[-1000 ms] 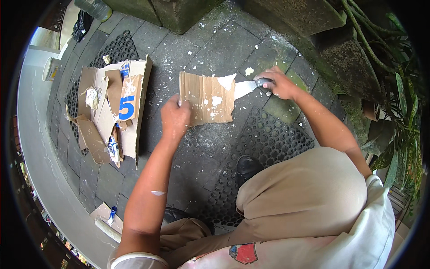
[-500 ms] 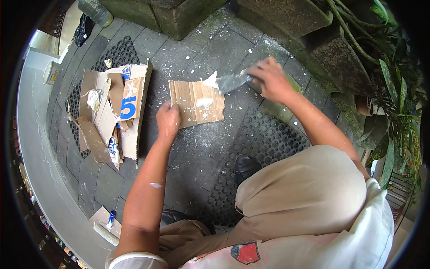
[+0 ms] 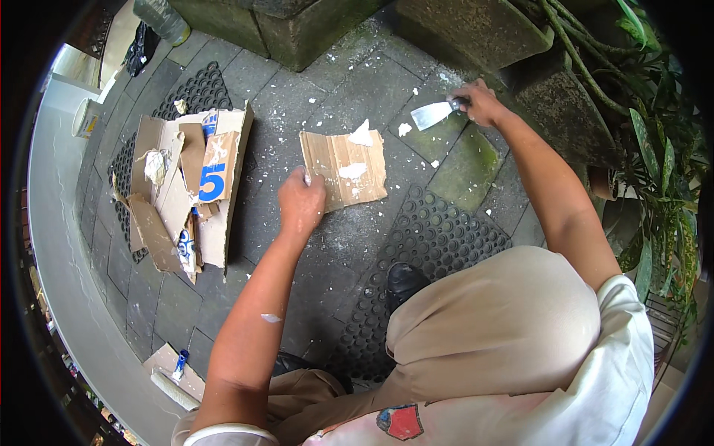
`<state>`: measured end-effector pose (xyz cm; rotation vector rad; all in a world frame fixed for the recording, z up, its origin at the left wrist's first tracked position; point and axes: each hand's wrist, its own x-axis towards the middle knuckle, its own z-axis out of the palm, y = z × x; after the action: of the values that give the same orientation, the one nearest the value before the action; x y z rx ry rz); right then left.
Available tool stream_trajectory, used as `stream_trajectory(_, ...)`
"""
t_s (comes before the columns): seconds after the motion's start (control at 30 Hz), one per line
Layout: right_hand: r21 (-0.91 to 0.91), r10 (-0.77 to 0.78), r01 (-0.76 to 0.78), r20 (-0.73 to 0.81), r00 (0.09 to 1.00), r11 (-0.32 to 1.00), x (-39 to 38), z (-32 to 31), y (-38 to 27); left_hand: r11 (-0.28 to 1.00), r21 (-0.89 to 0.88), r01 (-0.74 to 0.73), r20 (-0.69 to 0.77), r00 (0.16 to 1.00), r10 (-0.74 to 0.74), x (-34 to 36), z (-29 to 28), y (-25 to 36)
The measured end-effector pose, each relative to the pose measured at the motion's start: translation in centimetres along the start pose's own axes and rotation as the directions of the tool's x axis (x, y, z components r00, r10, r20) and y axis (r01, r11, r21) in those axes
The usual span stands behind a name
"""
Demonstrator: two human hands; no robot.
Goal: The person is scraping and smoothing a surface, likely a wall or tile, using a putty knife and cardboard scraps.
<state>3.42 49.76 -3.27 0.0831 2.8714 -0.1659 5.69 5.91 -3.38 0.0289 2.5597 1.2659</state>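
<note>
Pinches the left edge of a cardboard piece (image 3: 343, 191) in the left hand (image 3: 303, 201), with the thumb on top and the fingers mostly hidden. Holds this piece over grey paving (image 3: 262, 157), nearly flat, with a white smear (image 3: 353, 172) around its middle and a pointed white chip (image 3: 361, 134) at its far right corner. Wraps the right hand (image 3: 483, 105) around the black handle of a scraper (image 3: 434, 114), beyond and to the right of the cardboard piece and apart from it, with the blade turned toward it. Cannot tell of any contact between scraper and paving. Has an opened box (image 3: 218, 238) to the left of the cardboard piece, with torn scraps (image 3: 221, 146) and a crumpled pale lump (image 3: 155, 167) inside. Has a black rubber mat (image 3: 446, 227) to the near right of the piece. Has a white tub (image 3: 83, 119) well off to its far left, beyond the box.
</note>
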Motion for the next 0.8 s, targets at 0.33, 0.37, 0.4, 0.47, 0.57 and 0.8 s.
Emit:
stream_trajectory(0.33, 0.218, -0.185, 0.168, 0.06, 0.981, 0.961, 0.7, 3.1, -4.0, 0.998, 0.007, 0.061, 0.013, 0.998, -0.061, 0.5, 0.1, -0.5)
stream_trajectory(0.37, 0.224, -0.188, 0.17, 0.063, 0.98, 0.96, 0.6, 3.5, -4.8, 0.997, 0.009, 0.073, 0.02, 0.997, -0.073, 0.5, 0.1, -0.5)
stream_trajectory(0.4, 0.264, -0.206, 0.185, 0.055, 0.977, 0.947, 0.5, 3.8, -5.2, 0.997, 0.011, 0.074, 0.021, 0.997, -0.074, 0.6, 0.2, -0.6)
stream_trajectory(0.47, 0.324, -0.23, 0.217, 0.002, 0.973, 0.921, 0.0, 4.5, -5.9, 0.997, -0.002, 0.074, 0.018, 0.997, -0.074, 0.7, 0.5, -0.8)
stream_trajectory(0.57, 0.403, -0.102, 0.132, -0.093, 0.99, 0.906, -0.9, 3.2, -6.1, 0.992, 0.031, 0.12, 0.016, 0.993, -0.121, 0.6, -0.4, -0.6)
stream_trajectory(0.8, -0.001, 0.18, -0.185, -0.216, 0.96, 0.983, -4.8, 4.5, -7.9, 0.988, -0.035, 0.152, -0.005, 0.988, -0.153, 1.6, -2.3, -2.5)
